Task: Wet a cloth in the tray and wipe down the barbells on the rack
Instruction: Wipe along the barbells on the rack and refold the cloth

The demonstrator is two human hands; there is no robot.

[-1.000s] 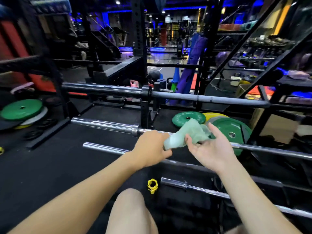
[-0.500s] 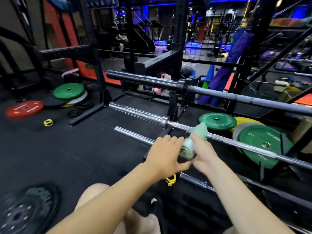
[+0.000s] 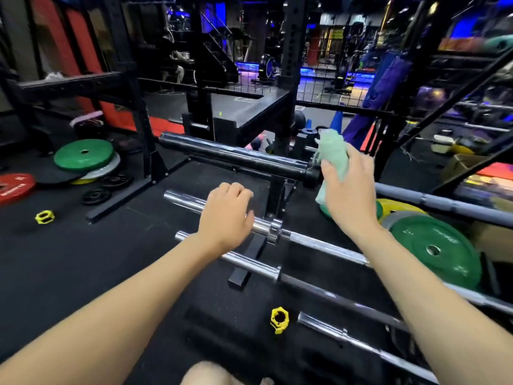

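A: Cloth [image 3: 333,159], pale green, 1 item. Location?

B: Gripped in the right hand [image 3: 348,193], fingers curled round its middle, bunched upright. 1 second back both hands held it low between them; now the right alone has it, raised beside the collar of the top barbell [image 3: 236,157]. Cloth just beside the black sleeve, contact not certain.

A: Left hand [image 3: 226,215]?

B: Released the cloth. Fingers loosely curled over the chrome sleeve of the 2nd barbell [image 3: 319,243]; whether it grips or merely rests there, I cannot tell. It holds nothing else.

A: Meaning for the task?

B: Judged: folding done, wiping of the top bar about to start, with the left steadying on the rack [image 3: 273,198]. Whether the cloth is wet cannot be told; no tray in view.

A: Remaining stock?

B: 4 bars on the rack in all, stepped toward the viewer; cloth well apart from the lower 2. Beyond that, 1 yellow collar [image 3: 279,319] on the floor and green plates [image 3: 435,245] to the right.
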